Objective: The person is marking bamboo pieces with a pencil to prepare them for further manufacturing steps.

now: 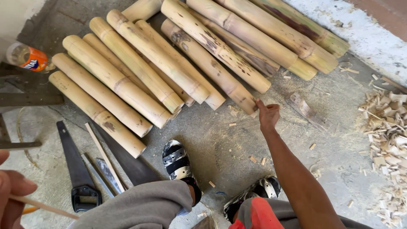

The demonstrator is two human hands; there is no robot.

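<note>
Several thick bamboo poles lie side by side on the concrete floor. My right hand reaches out and touches the cut end of one darker, spotted pole, fingers curled against it. My left hand sits at the lower left edge, closed on a thin bamboo stick that points right. My two sandalled feet and grey trouser knees fill the bottom middle.
Two handsaws and thin slats lie left of my feet. An orange-labelled plastic bottle rests at far left. A heap of wood chips covers the right side. A split bamboo scrap lies near my right hand.
</note>
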